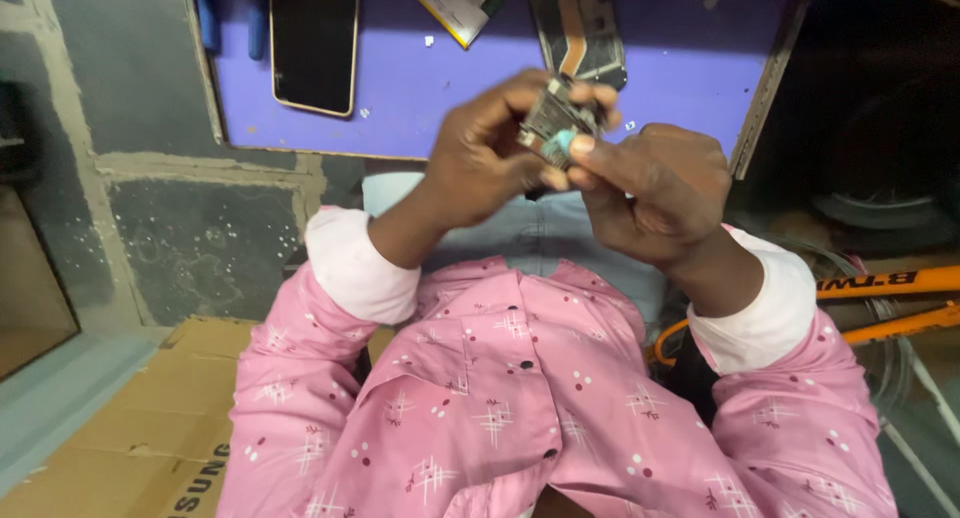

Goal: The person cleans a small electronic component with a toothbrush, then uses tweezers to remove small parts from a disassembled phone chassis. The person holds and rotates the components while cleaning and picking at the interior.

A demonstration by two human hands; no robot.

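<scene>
Both hands meet over my lap, just in front of a purple work mat (420, 88). My left hand (490, 158) grips a small dark circuit board (553, 123) from the left, fingers curled over its top. My right hand (650, 183) pinches the same board from the right, thumb and forefinger on a pale teal part at its lower edge. The fingers hide most of the board. Pink patterned sleeves with white cuffs cover both arms.
On the mat lie a black phone screen panel (314, 40), an opened phone frame with an orange flex cable (580, 28) and a flat battery-like piece (462, 3). Cardboard (150, 418) lies lower left. An orange bicycle frame (890, 288) stands at right. A grey block wall (150, 178) is at left.
</scene>
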